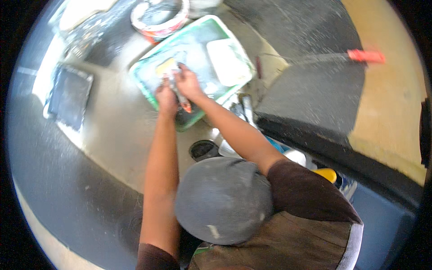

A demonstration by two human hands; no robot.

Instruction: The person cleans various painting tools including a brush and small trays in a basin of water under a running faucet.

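Both hands are over a white-rimmed green tray (148,96) that holds cloudy, wet-looking whitish matter. Between them is what looks like a paintbrush (182,99), blurred, with a pale yellow head and an orange handle end pointing back towards the body. My left hand (167,97) grips it from the near left. At its other side my right hand (189,82) has its fingers against it, near the yellow head. A white slab-like piece (229,62) lies in the tray's right part. The fingertips are partly hidden by blur and glare.
An open bucket (160,25) with a stained rim stands beyond the tray. Left lies a dark rectangular panel or shallow tray (69,96). A red-handled tool (366,56) lies at the right. Nearer me are a black round container (204,150) and a yellow object (326,175).
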